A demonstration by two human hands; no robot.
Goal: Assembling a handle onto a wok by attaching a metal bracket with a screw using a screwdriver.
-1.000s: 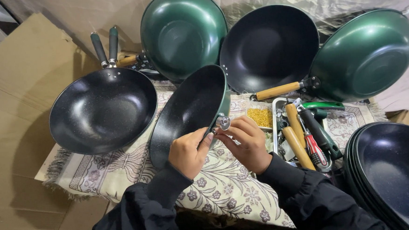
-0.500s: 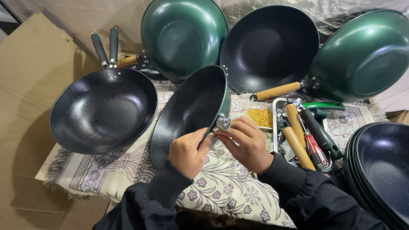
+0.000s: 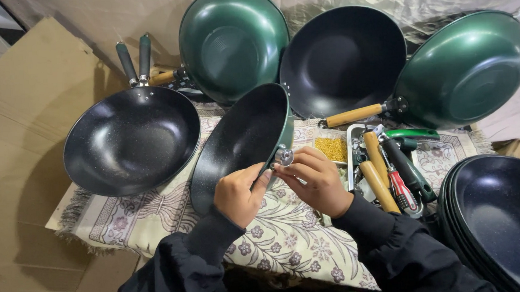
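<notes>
At centre, above the patterned cloth [image 3: 157, 219], I held a handleless pan [image 3: 242, 144] tilted on edge, dark inside facing left. My left hand [image 3: 239, 194] closed on its lower rim; my right hand [image 3: 312, 182] pinched the silver fitting [image 3: 283, 156] at the pan's rim between the fingertips. Just right of my right hand lay a tray [image 3: 354, 132] of wooden handles [image 3: 379, 184] and screwdrivers [image 3: 402, 191], beside a heap of yellow screws [image 3: 331, 148]. Finished pans [image 3: 132, 138] ringed the work.
</notes>
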